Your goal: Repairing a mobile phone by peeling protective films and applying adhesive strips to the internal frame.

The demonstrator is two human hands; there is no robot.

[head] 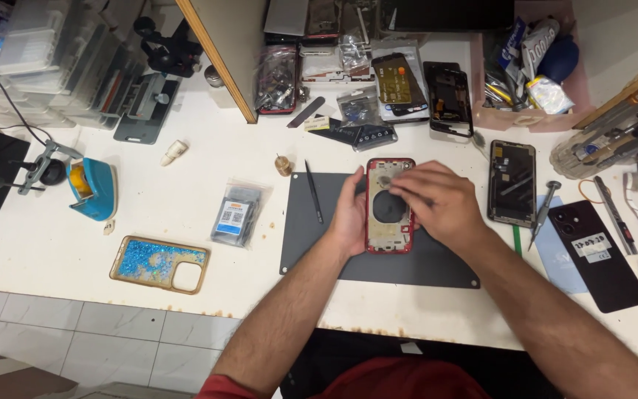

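On the white tabletop [186, 214], a dark work mat [319, 251] is laid, and a red phone frame [390, 207] is kept upon it. Its left edge is gripped by the left hand [348, 218]; the right hand [441, 201] is arched over it, fingers curled onto its top. Behind, a pink box [492, 117] is filled with tools.
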